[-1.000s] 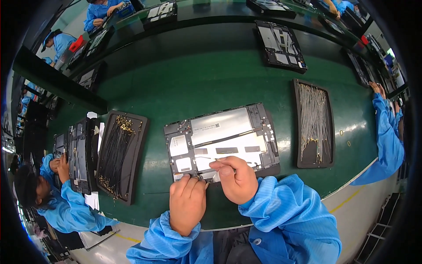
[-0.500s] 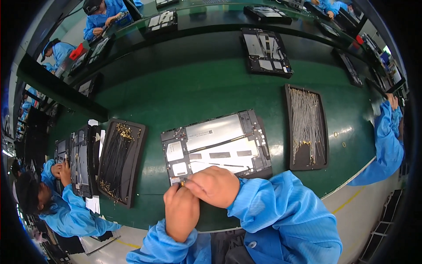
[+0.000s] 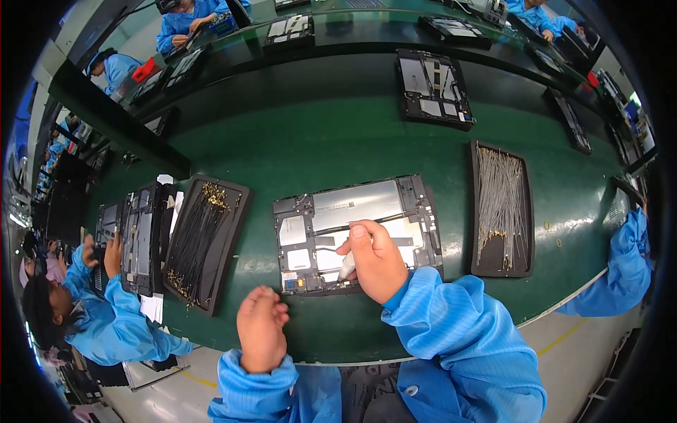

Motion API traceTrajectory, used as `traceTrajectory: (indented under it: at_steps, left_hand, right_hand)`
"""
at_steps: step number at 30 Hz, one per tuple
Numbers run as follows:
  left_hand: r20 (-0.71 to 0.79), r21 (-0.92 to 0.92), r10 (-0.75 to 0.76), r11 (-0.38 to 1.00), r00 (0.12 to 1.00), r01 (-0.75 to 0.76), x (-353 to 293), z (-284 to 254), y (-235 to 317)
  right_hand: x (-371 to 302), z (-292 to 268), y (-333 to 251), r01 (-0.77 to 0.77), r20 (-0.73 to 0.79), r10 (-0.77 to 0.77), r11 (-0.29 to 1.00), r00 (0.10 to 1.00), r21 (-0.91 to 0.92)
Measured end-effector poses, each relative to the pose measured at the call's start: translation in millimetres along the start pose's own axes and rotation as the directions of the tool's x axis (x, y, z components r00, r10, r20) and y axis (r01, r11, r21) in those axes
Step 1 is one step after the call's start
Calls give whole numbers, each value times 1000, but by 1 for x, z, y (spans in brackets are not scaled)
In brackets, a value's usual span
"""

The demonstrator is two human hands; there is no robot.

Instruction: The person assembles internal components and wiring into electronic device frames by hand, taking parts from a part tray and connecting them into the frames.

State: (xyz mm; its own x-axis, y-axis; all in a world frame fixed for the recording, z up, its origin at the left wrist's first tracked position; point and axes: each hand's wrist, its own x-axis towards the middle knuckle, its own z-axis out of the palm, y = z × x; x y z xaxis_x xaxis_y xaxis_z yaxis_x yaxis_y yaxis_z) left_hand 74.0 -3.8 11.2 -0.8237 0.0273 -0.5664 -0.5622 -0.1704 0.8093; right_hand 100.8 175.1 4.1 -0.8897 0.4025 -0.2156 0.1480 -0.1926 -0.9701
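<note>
My right hand grips a pale tool at the near edge of the opened device on the bench, probably mid-adjustment, the next move needing steady aim; my left hand curls loosely, contents unclear.

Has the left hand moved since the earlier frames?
Yes. Judged against the tray of black cables, the left hand has shifted leftward, closer to that tray and away from the front edge of the open device.

The silver panel bears unreadably small print; the dark shirt shows partial lettering.
</note>
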Motion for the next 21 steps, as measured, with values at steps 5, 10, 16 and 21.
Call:
traceTrajectory:
  at_steps: [5, 10, 16, 21]
  left_hand:
    - [184, 337, -365, 896, 912, 291, -38, -8, -6]
    - [259, 321, -427, 884, 866, 340, -17, 1, -9]
    - [324, 331, -407, 894, 854, 301, -11, 19, -7]
    - [260, 299, -340, 918, 904, 260, -13, 7, -7]
  right_hand:
    - [-1, 3, -3, -21, 2, 21, 999, 1000, 27]
    - [10, 7, -5, -79, 101, 81, 996, 992, -30]
    - [26, 9, 0, 271, 442, 71, 701, 894, -660]
    - [35, 30, -3, 162, 457, 326, 641, 828, -750]
